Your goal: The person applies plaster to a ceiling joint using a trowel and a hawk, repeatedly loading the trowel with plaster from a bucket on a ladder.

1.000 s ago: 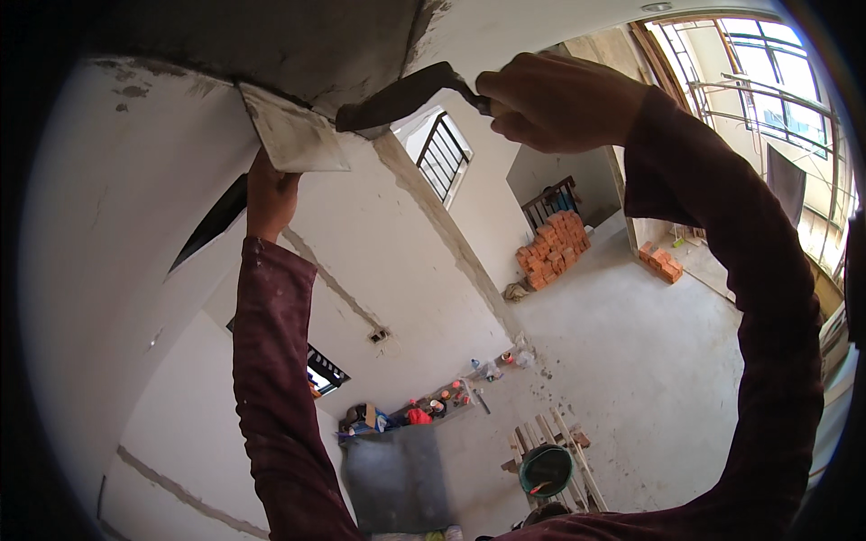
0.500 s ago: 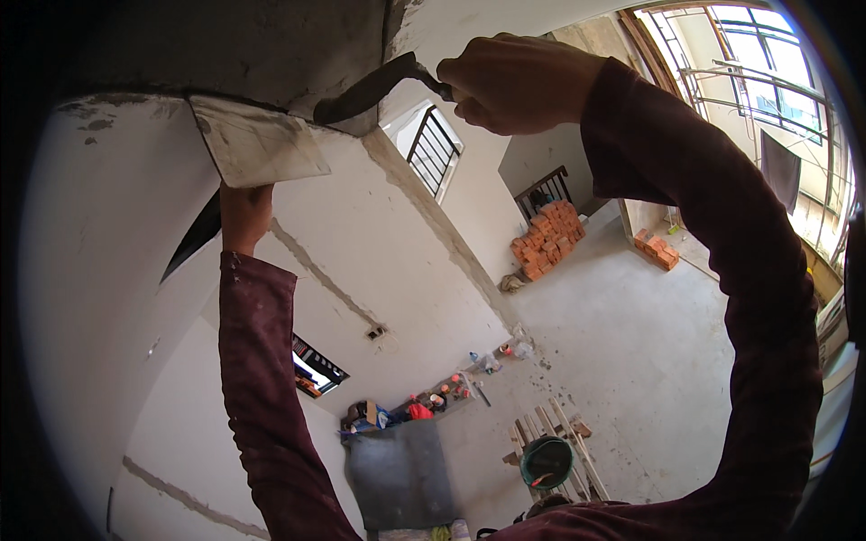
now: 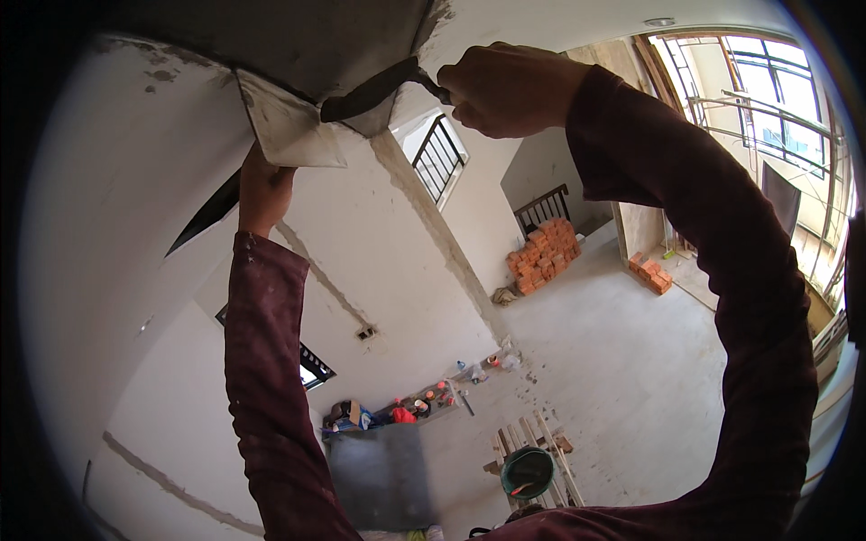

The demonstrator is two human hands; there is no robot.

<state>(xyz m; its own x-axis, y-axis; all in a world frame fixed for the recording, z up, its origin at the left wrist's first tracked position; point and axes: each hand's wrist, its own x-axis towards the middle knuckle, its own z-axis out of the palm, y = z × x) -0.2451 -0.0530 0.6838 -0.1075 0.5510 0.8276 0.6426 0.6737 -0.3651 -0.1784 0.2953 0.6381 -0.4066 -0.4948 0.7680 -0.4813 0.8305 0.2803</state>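
Observation:
My left hand (image 3: 266,194) grips a pale, mortar-smeared plate (image 3: 289,131) from below, held up at the junction of the white wall (image 3: 117,189) and the dark grey overhead surface (image 3: 262,41). Its fingers are mostly hidden by the plate. My right hand (image 3: 510,90) is closed on the handle of a dark, mortar-coated trowel (image 3: 365,97), whose blade lies along the overhead corner just right of the plate. A patched grey strip (image 3: 433,234) runs down the wall below that corner.
Far below are a concrete floor (image 3: 622,361), brick stacks (image 3: 546,252) (image 3: 649,270), a green bucket (image 3: 528,471) on wooden slats, and assorted items (image 3: 406,410) along the wall. A railed opening (image 3: 437,158) is mid-wall; scaffolding (image 3: 758,99) stands before the right window.
Both hands first moved left in the view; since then the plate and left hand have shifted up and right. The trowel is slightly left of where it began, still at the corner.

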